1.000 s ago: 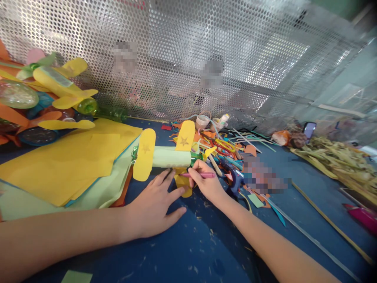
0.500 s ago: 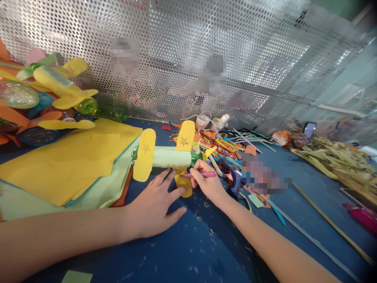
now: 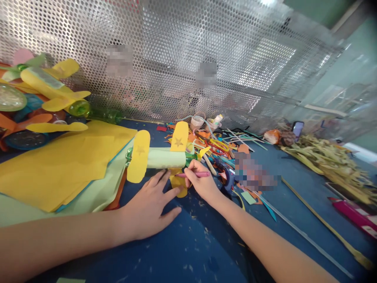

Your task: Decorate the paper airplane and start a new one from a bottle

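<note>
A toy plane (image 3: 165, 158) made from a green plastic bottle wrapped in pale green paper lies on the blue table. Its yellow paper wings (image 3: 179, 136) carry drawn stars, and a broad yellow piece (image 3: 139, 156) crosses its left end. My right hand (image 3: 201, 181) pinches a pink marker (image 3: 196, 174), its tip on the lower yellow wing (image 3: 180, 189). Flat and spread, my left hand (image 3: 150, 208) rests beside the bottle with its fingertips at that wing's left edge. Part of the lower wing is hidden by my fingers.
Stacked yellow and green sheets (image 3: 76, 161) lie at left, below a pile of finished bottle planes (image 3: 50, 88). Behind stands a perforated metal screen (image 3: 165, 51). Paper scraps (image 3: 218, 143), a thin stick (image 3: 321, 220) and dry husks (image 3: 332, 165) spread to the right.
The camera view has turned slightly right, so things appear shifted left. Both hands keep nearly the same pose on the plane, the marker still at the lower wing.
</note>
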Demonstrator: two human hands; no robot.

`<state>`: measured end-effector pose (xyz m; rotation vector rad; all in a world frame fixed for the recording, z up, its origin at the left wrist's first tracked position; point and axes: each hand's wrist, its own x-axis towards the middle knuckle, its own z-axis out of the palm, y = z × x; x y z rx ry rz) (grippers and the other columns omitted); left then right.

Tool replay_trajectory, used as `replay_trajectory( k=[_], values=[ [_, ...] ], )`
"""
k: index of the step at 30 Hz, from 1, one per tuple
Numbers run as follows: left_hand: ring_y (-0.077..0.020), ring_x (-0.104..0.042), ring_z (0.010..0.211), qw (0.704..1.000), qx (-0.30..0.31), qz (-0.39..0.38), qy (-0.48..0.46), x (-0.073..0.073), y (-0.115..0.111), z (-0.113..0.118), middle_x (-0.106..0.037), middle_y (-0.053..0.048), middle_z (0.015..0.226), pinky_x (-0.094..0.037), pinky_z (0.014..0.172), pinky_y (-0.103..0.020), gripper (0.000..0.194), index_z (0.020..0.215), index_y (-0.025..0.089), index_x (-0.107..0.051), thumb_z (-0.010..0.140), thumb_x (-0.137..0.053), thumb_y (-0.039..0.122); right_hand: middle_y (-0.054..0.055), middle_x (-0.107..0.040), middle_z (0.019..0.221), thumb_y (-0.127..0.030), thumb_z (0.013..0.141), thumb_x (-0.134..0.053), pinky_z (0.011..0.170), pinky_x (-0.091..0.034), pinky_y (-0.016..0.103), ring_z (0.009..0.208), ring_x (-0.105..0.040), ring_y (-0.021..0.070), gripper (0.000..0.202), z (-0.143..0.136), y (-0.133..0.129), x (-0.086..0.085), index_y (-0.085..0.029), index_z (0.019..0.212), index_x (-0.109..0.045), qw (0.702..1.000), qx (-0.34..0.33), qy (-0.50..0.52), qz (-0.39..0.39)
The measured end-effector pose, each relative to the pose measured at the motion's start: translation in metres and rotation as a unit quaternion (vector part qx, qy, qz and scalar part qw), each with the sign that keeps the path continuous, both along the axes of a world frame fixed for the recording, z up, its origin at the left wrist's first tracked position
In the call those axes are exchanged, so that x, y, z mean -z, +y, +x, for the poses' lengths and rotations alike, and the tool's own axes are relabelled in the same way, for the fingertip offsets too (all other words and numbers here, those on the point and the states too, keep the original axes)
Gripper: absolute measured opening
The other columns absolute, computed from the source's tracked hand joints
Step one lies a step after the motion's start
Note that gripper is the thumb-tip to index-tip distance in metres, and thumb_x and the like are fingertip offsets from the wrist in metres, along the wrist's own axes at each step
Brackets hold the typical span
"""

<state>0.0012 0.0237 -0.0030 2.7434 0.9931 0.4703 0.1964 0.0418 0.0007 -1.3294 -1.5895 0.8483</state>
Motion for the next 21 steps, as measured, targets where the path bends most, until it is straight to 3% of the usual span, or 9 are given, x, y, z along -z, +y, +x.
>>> replay_trajectory(
  k=[7, 12, 17, 21],
  values=[
    [-0.0348, -0.024, 0.133, 1.0, 0.003, 0.007, 0.005, 0.0005, 0.0009, 0.0005, -0.035, -0.009, 0.143, -0.029, 0.104, -0.054, 0.047, 0.125, 0.027, -0.051, 0.088, -0.037, 0.052, -0.01, -0.049, 0.041, -0.021, 0.081, -0.048, 0.06, -0.044, 0.024, 0.043, -0.05, 0.0099, 0.018, 0.0007, 0.0006, 0.0003, -0.023, 0.067, -0.038, 0.999, -0.01, 0.046, -0.011],
    [-0.0351, -0.023, 0.134, 1.0, 0.003, 0.001, 0.011, -0.0006, 0.0012, 0.0007, -0.033, -0.011, 0.144, -0.029, 0.103, -0.054, 0.046, 0.124, 0.027, -0.051, 0.088, -0.037, 0.051, -0.007, -0.051, 0.042, -0.032, 0.088, -0.039, 0.046, -0.035, 0.022, 0.042, -0.051, 0.0114, 0.02, 0.002, -0.0009, -0.0027, -0.022, 0.071, -0.044, 0.992, 0.014, 0.122, -0.031],
    [-0.0342, -0.023, 0.134, 1.0, 0.006, -0.003, 0.013, -0.0008, 0.0014, 0.0007, -0.033, -0.011, 0.144, -0.029, 0.104, -0.053, 0.046, 0.123, 0.025, -0.052, 0.088, -0.036, 0.051, -0.007, -0.043, 0.046, -0.03, 0.084, -0.05, 0.048, -0.033, 0.022, 0.043, -0.041, 0.0085, 0.024, 0.003, -0.0029, -0.0021, -0.02, 0.063, -0.043, 0.995, 0.006, 0.101, -0.004],
    [-0.0352, -0.023, 0.133, 1.0, 0.002, -0.004, 0.015, -0.0003, 0.0017, 0.0007, -0.033, -0.011, 0.143, -0.029, 0.103, -0.054, 0.047, 0.124, 0.027, -0.051, 0.088, -0.036, 0.052, -0.006, -0.04, 0.052, -0.035, 0.085, -0.048, 0.044, -0.03, 0.022, 0.044, -0.037, 0.0083, 0.029, 0.0018, -0.0038, -0.0021, -0.02, 0.061, -0.041, 0.994, 0.059, 0.089, 0.021]
  ],
)
